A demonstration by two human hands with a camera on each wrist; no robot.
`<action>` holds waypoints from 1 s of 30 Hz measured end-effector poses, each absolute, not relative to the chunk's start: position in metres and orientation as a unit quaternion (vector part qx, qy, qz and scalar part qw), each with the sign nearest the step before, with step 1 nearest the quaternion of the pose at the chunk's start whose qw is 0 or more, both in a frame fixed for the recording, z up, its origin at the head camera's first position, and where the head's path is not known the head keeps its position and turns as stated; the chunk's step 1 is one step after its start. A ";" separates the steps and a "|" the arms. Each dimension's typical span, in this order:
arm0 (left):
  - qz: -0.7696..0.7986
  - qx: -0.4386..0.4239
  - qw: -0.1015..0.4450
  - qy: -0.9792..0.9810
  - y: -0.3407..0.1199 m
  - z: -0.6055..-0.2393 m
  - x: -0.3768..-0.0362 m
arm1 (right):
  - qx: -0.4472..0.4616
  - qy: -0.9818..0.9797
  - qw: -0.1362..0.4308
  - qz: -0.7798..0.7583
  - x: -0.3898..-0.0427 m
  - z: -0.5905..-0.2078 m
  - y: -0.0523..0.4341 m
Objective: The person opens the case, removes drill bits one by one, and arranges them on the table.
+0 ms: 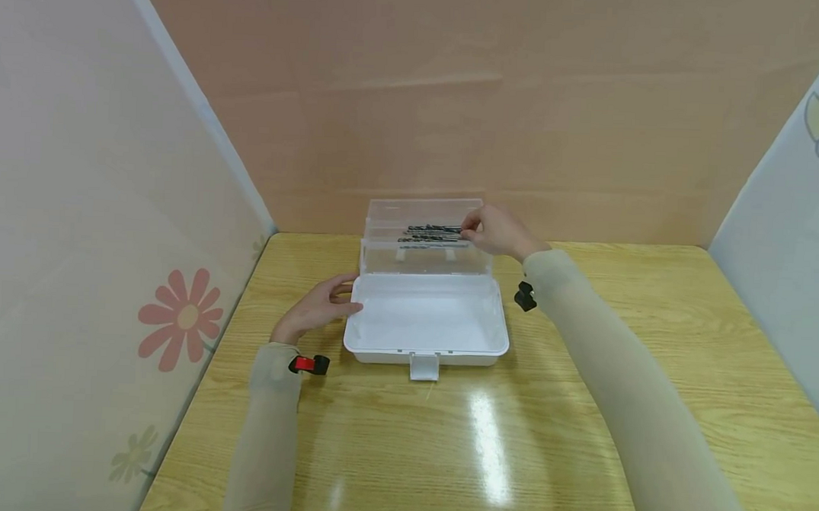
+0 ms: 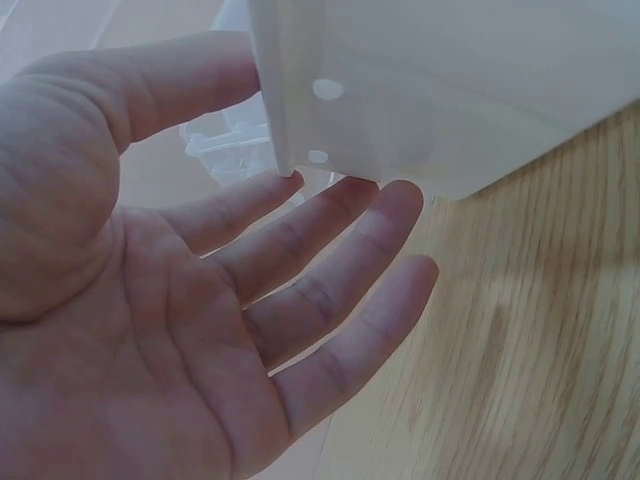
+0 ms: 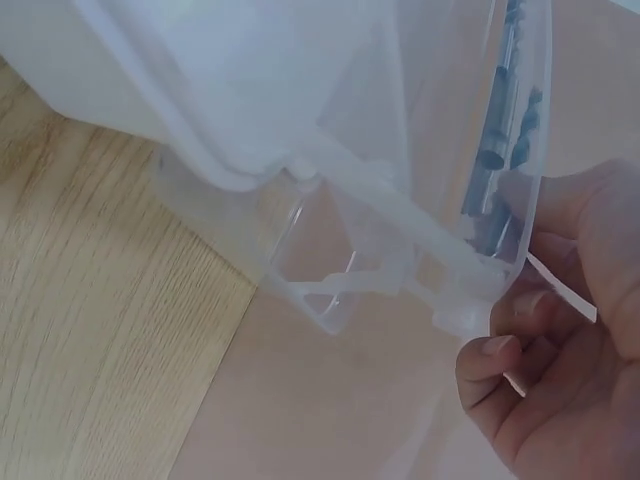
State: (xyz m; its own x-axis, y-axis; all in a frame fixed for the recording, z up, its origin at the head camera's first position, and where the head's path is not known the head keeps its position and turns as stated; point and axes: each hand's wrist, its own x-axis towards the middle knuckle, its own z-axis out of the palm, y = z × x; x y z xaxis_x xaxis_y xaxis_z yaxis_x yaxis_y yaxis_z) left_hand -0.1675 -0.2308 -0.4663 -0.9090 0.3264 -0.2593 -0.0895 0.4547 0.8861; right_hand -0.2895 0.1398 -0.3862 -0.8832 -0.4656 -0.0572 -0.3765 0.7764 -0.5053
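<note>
several dark, twisted metal drill bits (image 1: 431, 234) lie in a raised clear plastic tray (image 1: 381, 232) near the back edge of the desk (image 1: 387, 445), long axes parallel to it. the right hand (image 1: 501, 232), fingers curled, pinches the tray's right end; the left hand (image 1: 316, 308), fingers spread, touches a smooth white box (image 1: 427, 317).

We log the box (image 1: 427, 317) as smooth plastic; behind it, we note a lid (image 1: 425, 210) of clear, shiny plastic, drill bits (image 1: 434, 229) of spiral-grooved metal, and a matt, creased backdrop (image 1: 457, 97), paper or cloth, we cannot tell which. Beneath the box: glossy wood-grained tabletop (image 1: 688, 321); either side of it, matt cloth sleeves (image 1: 624, 379).
</note>
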 end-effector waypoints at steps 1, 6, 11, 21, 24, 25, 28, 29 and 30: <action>0.517 0.072 0.201 0.829 -0.231 -0.466 -0.168 | -0.225 0.937 0.089 -0.252 -0.289 -0.386 0.141; 0.517 0.072 0.200 0.829 -0.232 -0.468 -0.170 | -0.238 0.932 0.072 -0.265 -0.291 -0.385 0.146; 0.519 0.073 0.200 0.828 -0.232 -0.468 -0.171 | -0.232 0.925 0.060 -0.294 -0.293 -0.388 0.149; 0.513 0.075 0.202 0.831 -0.233 -0.469 -0.171 | -0.196 0.905 0.043 -0.376 -0.292 -0.391 0.159; 0.514 0.074 0.203 0.830 -0.236 -0.470 -0.172 | -0.186 0.903 0.044 -0.386 -0.292 -0.393 0.164; 0.514 0.074 0.203 0.830 -0.237 -0.470 -0.172 | -0.183 0.902 0.044 -0.388 -0.292 -0.393 0.166; 0.514 0.071 0.203 0.830 -0.239 -0.471 -0.172 | -0.180 0.902 0.044 -0.389 -0.294 -0.395 0.170; 0.514 0.069 0.203 0.831 -0.240 -0.471 -0.173 | -0.179 0.903 0.043 -0.389 -0.295 -0.395 0.172; 0.514 0.068 0.203 0.830 -0.241 -0.471 -0.173 | -0.179 0.903 0.043 -0.388 -0.295 -0.396 0.173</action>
State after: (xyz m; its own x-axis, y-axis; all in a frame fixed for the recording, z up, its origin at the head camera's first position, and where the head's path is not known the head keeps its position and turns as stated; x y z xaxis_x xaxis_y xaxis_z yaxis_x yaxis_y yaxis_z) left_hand -0.1727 -0.2406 -0.4710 -0.9083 0.3217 -0.2675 -0.0961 0.4619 0.8817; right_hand -0.2954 0.1733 -0.3957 -0.9326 -0.3557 0.0610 -0.2894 0.6359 -0.7155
